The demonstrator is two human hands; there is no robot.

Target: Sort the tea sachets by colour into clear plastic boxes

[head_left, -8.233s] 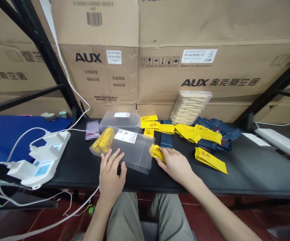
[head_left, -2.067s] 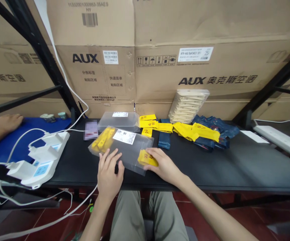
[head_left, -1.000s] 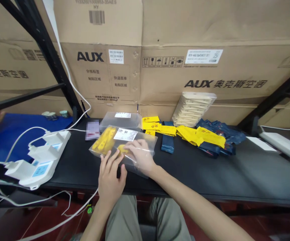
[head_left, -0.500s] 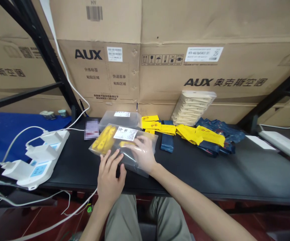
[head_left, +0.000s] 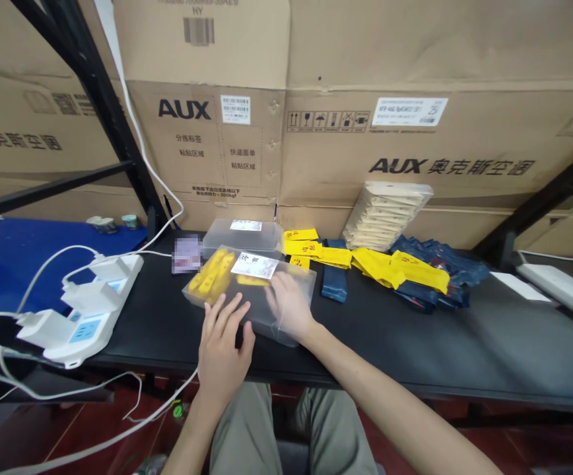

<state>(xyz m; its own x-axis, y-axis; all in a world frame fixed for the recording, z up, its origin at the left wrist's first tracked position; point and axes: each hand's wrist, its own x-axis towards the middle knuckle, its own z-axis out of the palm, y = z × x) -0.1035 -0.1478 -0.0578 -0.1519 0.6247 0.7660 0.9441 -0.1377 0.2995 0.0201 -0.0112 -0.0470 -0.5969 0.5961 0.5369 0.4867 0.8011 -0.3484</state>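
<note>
A translucent plastic box point(head_left: 294, 280) with a white printed label point(head_left: 254, 265) lies near the table's front edge. Yellow packets point(head_left: 212, 276) show through its left part, and another yellow packet point(head_left: 251, 280) lies under the label. My left hand point(head_left: 224, 336) rests on the box's front edge, fingers spread and holding nothing. My right hand point(head_left: 289, 303) is at the box's right part, seen partly through the clear plastic. Its fingers are bent and slightly apart near the packet under the label, with nothing visible in them.
Behind stands a second translucent box point(head_left: 217, 241). Yellow packets point(head_left: 375, 267) and dark blue packets point(head_left: 335, 284) lie to the right, before a stack of cream trays point(head_left: 383, 214). A white power strip point(head_left: 101, 323) with cables sits left. Large cardboard boxes point(head_left: 336, 145) form the back.
My right hand has drawn back slightly from the label, and its fingers are more bent. My left hand stays on the box's front edge. The whole view has shifted a little.
</note>
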